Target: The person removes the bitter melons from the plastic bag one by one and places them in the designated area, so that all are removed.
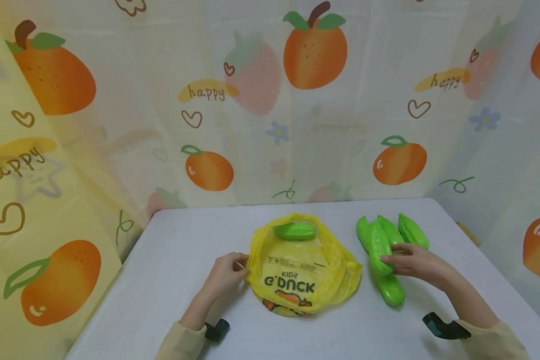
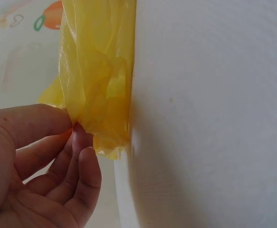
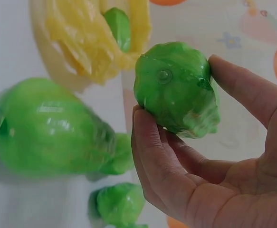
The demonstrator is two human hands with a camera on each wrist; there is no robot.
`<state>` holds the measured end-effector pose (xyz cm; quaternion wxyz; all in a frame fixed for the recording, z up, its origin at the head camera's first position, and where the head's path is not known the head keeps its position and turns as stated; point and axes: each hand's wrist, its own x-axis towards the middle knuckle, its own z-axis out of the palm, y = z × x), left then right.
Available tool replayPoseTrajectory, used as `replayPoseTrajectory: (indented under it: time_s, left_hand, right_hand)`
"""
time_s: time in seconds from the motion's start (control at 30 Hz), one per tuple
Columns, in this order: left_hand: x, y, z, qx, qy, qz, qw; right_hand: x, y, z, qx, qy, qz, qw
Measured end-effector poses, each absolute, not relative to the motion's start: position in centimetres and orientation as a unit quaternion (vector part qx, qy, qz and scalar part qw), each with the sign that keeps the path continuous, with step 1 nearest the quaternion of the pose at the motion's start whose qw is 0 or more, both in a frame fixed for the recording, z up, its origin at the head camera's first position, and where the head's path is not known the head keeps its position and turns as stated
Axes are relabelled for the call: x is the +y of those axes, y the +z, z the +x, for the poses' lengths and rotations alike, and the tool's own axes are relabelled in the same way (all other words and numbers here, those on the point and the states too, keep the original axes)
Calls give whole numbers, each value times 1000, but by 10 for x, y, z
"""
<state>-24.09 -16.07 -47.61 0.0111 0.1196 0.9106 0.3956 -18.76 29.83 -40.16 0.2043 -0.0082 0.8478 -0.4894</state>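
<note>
My left hand point(image 1: 227, 272) pinches the left edge of a yellow plastic bag point(image 1: 292, 260), which lies spread on the table with its mouth open. One green toy cucumber point(image 1: 295, 231) rests inside the bag, towards the far side. Thumb and fingers of my right hand point(image 1: 418, 262) hold another glossy, ridged toy cucumber point(image 3: 176, 90), raised over the others at the bag's right. Beneath it, a long toy cucumber point(image 1: 389, 290) is partly covered. Two more toy cucumbers, the nearer one point(image 1: 389, 230) and the rightmost one point(image 1: 411, 231), lie behind the right hand.
A white-covered table point(image 1: 184, 235) carries everything. Fruit-printed curtains point(image 1: 261, 165) hang behind it and at both sides. Dark wrist straps point(image 1: 445, 327) sit at the cuffs of the beige sleeves point(image 1: 495, 342).
</note>
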Motion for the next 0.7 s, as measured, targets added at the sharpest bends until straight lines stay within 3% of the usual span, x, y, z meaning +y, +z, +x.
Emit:
replayPoseTrajectory:
  time_s: [0.7]
  left_hand:
    - [-160, -478, -242, 907, 401, 128, 4]
  right_hand:
    - [343, -411, -171, 852, -472, 26, 225]
